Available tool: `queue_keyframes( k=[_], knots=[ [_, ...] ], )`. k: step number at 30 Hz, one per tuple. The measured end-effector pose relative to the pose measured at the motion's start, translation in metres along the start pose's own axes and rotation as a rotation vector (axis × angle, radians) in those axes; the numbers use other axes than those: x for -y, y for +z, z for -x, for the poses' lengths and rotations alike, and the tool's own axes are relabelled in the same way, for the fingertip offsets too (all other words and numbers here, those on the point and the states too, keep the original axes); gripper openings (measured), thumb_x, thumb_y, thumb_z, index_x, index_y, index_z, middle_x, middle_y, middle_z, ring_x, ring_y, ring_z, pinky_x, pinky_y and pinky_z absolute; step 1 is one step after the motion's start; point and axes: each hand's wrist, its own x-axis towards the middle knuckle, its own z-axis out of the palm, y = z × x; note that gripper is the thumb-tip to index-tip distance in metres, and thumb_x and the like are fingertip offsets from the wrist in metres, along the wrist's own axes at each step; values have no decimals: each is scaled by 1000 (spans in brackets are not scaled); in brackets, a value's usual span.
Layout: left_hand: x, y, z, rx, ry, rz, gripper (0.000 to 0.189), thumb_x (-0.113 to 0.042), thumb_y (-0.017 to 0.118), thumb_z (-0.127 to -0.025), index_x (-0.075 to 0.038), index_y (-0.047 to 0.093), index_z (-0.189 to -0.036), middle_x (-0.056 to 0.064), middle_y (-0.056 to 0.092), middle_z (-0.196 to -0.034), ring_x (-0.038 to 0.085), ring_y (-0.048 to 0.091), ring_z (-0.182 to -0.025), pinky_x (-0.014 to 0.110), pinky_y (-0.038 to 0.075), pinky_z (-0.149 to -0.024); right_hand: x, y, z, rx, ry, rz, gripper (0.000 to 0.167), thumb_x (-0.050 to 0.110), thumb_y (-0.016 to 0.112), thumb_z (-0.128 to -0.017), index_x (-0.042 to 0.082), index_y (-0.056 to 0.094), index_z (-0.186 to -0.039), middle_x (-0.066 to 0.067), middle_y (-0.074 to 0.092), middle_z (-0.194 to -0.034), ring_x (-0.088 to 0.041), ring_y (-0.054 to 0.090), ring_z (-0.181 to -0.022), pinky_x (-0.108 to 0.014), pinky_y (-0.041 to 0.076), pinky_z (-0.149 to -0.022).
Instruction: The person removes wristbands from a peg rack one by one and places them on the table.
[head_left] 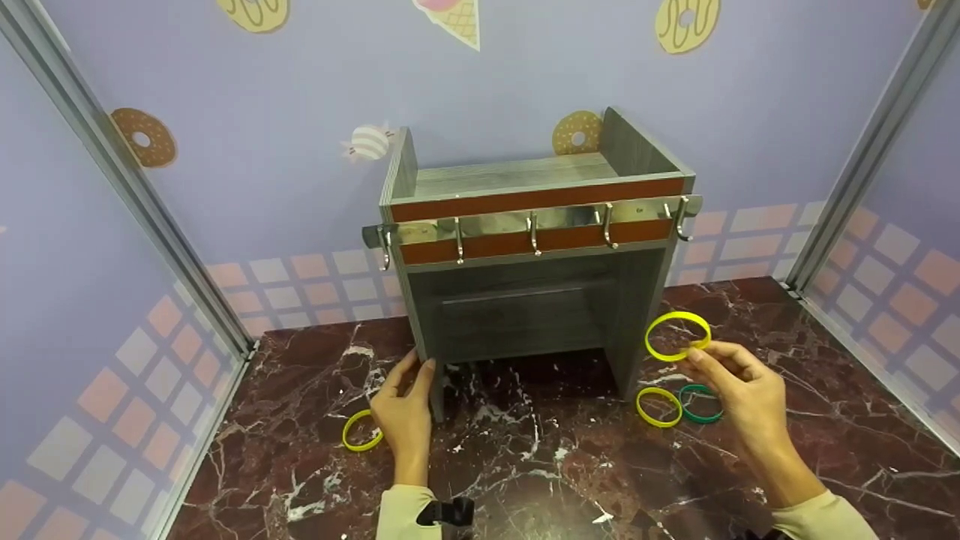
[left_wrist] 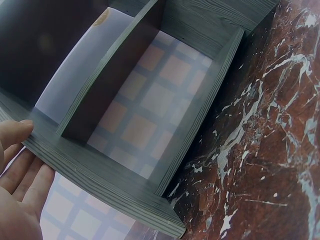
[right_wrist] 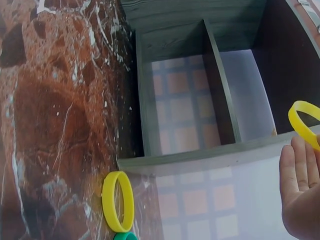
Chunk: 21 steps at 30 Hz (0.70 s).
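A grey wooden shelf rack (head_left: 651, 300) stands against the back wall, with a metal hook rail (head_left: 495, 225) across its upper front. My left hand (head_left: 405, 416) holds the rack's left side panel low down, thumb on the inner side and fingers outside, as the left wrist view (left_wrist: 22, 185) shows. In my right hand (head_left: 746, 394) a yellow wristband (head_left: 677, 315) is pinched between thumb and fingers, held up at the rack's right side. Below it, a second yellow wristband (head_left: 640, 409) and a green wristband (head_left: 703, 420) lie on the table. Another yellow wristband (head_left: 346, 435) lies beside my left hand.
The dark red marbled table (head_left: 517, 480) runs under everything. Patterned panels, including the back wall (head_left: 510, 90), enclose it on three sides, with metal posts (head_left: 847, 157) at the corners. Several hooks (head_left: 535, 236) on the rail point forward.
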Motion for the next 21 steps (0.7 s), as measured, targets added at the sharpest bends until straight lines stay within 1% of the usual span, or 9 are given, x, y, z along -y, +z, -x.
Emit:
queue_keyframes(
  k=[5, 9, 13, 16, 21],
  knots=[
    [-1, 0, 1, 8, 0, -4, 28, -2, 83, -93, 3, 79, -120, 22, 77, -111, 16, 77, -86, 22, 61, -73, 0, -10, -2, -2, 9, -4, 24, -2, 74, -98, -20, 66, -113, -15, 77, -96, -25, 79, -85, -35, 63, -83],
    [-1, 0, 1, 5, -3, -3, 27, -3, 83, -93, 2, 79, -119, 21, 77, -111, 18, 77, -88, 22, 61, -73, -1, -18, -5, -39, 23, 32, 25, 3, 77, -97, -15, 69, -112, -13, 78, -94, -22, 79, -82, -33, 64, -80],
    [0, 0, 1, -3, 2, 1, 27, -1, 84, -92, 3, 79, -118, 22, 77, -109, 14, 77, -86, 22, 62, -73, -3, -27, -8, -78, 28, 43, 23, 3, 79, -96, -12, 72, -111, -12, 79, -92, -21, 79, -82, -31, 64, -77],
    [1, 0, 0, -6, 7, 1, 26, 0, 84, -91, 4, 80, -117, 22, 77, -107, 11, 76, -83, 22, 62, -73, -5, -33, -10, -90, 27, 8, 19, 1, 78, -96, -12, 72, -110, -13, 79, -93, -22, 79, -81, -32, 64, -77],
    [0, 0, 1, -8, 5, -1, 26, 0, 84, -91, 4, 80, -117, 21, 78, -106, 11, 76, -83, 22, 62, -73, -9, -42, -12, -117, 43, -39, 12, -3, 76, -97, -10, 74, -106, -11, 79, -93, -21, 79, -80, -31, 64, -76]
  ],
)
